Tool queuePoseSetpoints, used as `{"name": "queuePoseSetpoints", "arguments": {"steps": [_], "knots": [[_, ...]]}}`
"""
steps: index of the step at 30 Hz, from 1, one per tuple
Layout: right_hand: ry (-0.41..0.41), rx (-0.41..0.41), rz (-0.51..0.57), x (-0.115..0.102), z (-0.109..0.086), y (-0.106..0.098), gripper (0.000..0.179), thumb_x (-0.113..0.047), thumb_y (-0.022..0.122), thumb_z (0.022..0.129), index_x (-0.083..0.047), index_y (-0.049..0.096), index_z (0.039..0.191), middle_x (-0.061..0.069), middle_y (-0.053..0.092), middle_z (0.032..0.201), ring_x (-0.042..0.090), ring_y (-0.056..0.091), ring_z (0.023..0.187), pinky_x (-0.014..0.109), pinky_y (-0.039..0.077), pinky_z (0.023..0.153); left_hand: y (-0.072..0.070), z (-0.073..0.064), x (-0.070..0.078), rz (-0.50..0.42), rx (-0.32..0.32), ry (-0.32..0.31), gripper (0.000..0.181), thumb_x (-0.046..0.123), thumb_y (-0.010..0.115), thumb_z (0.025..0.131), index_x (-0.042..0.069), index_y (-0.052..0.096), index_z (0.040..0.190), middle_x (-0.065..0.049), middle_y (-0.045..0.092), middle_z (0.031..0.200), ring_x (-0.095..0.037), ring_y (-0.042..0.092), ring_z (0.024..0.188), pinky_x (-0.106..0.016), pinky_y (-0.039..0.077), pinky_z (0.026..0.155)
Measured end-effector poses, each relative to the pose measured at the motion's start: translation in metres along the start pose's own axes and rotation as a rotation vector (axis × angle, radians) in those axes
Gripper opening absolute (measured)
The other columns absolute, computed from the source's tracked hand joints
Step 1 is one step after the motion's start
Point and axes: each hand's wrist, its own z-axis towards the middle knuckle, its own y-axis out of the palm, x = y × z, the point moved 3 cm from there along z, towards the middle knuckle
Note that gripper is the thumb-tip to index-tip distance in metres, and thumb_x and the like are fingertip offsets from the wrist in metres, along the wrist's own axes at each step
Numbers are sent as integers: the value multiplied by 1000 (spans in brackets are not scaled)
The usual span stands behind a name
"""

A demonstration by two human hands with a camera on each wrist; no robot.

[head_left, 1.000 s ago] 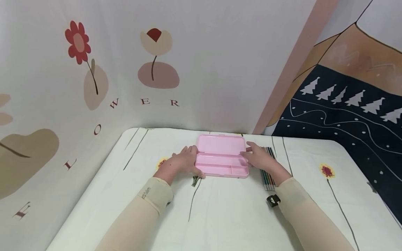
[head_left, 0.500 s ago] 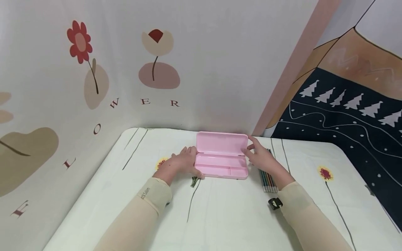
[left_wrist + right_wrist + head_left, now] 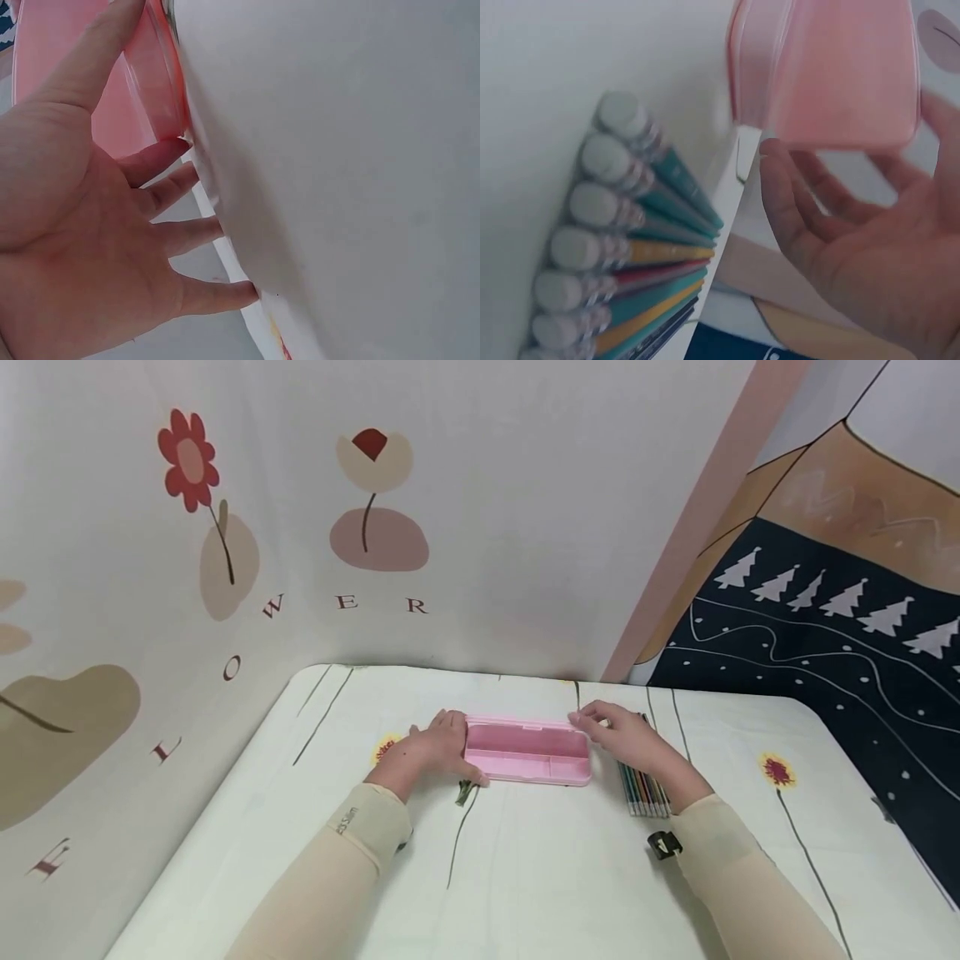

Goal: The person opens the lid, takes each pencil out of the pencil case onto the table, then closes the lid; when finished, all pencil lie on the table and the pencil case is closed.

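Observation:
A pink pencil case [image 3: 525, 762] lies in the middle of the table, its tray open toward me. Its lid [image 3: 517, 723] shows only as a thin strip along the far edge. My left hand [image 3: 459, 748] rests against the case's left end, the thumb on the front corner and the fingers spread on the cloth. The left wrist view shows that hand [image 3: 150, 195] beside the pink case [image 3: 150, 82]. My right hand [image 3: 592, 723] pinches the lid's right corner. From the right wrist, its curled fingers [image 3: 802, 202] lie under the pink lid [image 3: 832, 67].
A row of several coloured pencils [image 3: 642, 783] lies just right of the case, partly under my right wrist, and they also show close up [image 3: 630, 247]. A small black object [image 3: 663, 845] sits near my right sleeve. Fabric walls close the table's back and right sides.
The lid stood upright and wide a second ago. It has swung down to a thin strip, and my right hand moved with its corner. The left hand has stayed put.

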Motion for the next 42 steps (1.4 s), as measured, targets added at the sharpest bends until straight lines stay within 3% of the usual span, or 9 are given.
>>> {"name": "queuePoseSetpoints", "arguments": {"steps": [7, 12, 16, 29, 37, 42], "knots": [[-123, -100, -61, 5, -4, 7, 59, -60, 66, 101, -26, 64, 149, 13, 54, 160, 40, 54, 144, 65, 49, 116, 3, -1, -3, -40, 21, 4, 118, 60, 88, 82, 6, 23, 164, -15, 31, 171, -34, 17, 167, -70, 10, 134], [-138, -156, -53, 3, -6, 11, 63, -53, 75, 96, -26, 62, 151, 16, 48, 165, 44, 44, 152, 71, 41, 120, 2, -2, -1, -57, 35, 18, 120, 60, 89, 80, 17, 20, 168, -11, 31, 172, -34, 19, 166, -73, 11, 133], [-124, -190, -51, 0, -7, 12, 66, -47, 80, 95, -25, 60, 153, 17, 42, 168, 46, 40, 154, 72, 38, 122, 3, -1, 1, -26, 31, 36, 117, 62, 87, 82, 22, 20, 169, -8, 28, 175, -38, 10, 169, -75, 12, 132], [-87, -172, -149, -5, -4, 18, 60, -35, 85, 93, -27, 65, 149, 19, 42, 168, 48, 42, 153, 68, 40, 122, 1, 1, 1, 27, -7, 77, 119, 67, 84, 82, 16, 21, 169, -13, 26, 175, -47, 7, 168, -82, 14, 126], [-64, -177, -160, -6, -4, 19, 62, -36, 86, 92, -29, 64, 149, 18, 41, 169, 48, 42, 153, 68, 40, 122, -2, 3, 2, 48, -25, 87, 106, 73, 67, 91, 14, 23, 168, -13, 29, 172, -46, 12, 167, -84, 20, 123], [-73, -172, -173, -5, -4, 19, 63, -37, 85, 92, -29, 63, 151, 18, 41, 169, 48, 44, 152, 67, 41, 121, -4, 4, 3, 33, -28, 96, 106, 73, 67, 92, 13, 24, 167, -15, 30, 172, -46, 13, 167, -84, 21, 122]]}}
